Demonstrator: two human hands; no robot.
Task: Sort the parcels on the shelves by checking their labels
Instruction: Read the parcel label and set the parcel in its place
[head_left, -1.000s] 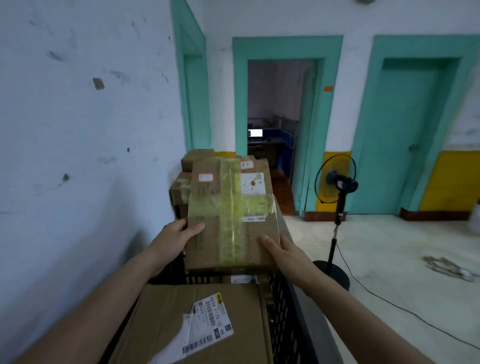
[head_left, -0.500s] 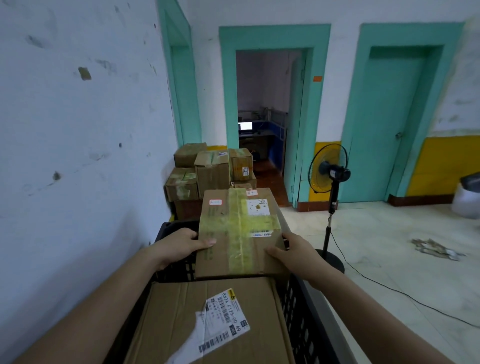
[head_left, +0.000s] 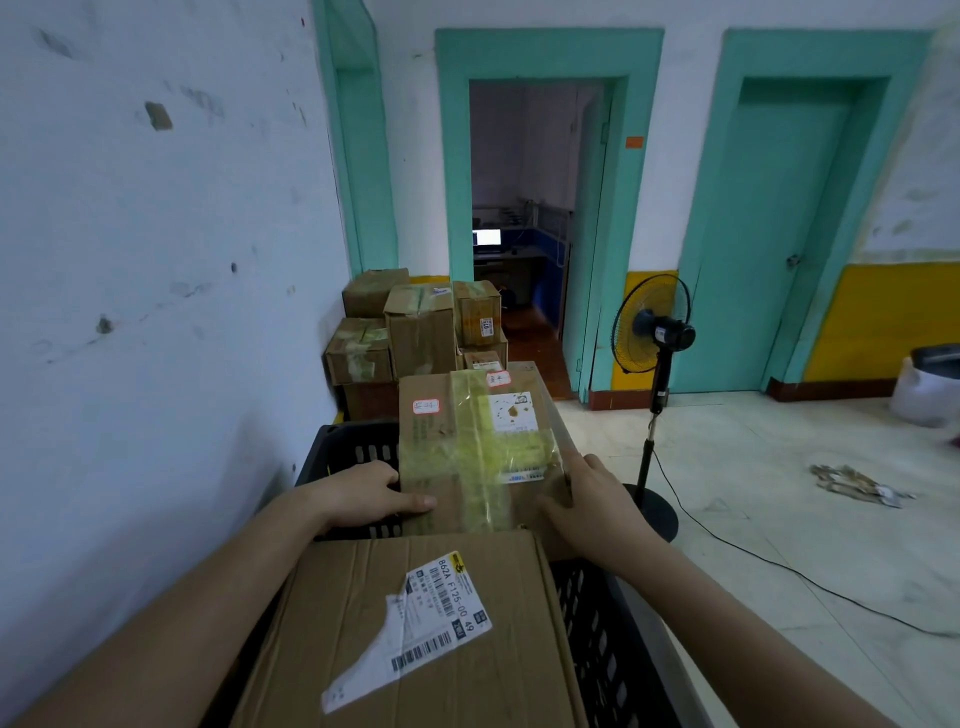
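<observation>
In the crate (head_left: 353, 452) the far parcel (head_left: 467, 431) sits behind the near parcel (head_left: 363, 649); stacked boxes (head_left: 421, 338) beyond, fan (head_left: 652, 332) right.

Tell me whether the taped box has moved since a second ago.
Yes. The taped box has come down toward the black crate; it no longer covers the stacked boxes by the wall.

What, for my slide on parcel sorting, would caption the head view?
Left hand and right hand hold a yellow-taped parcel at the far end of a black crate, beyond a larger labelled box.
</observation>
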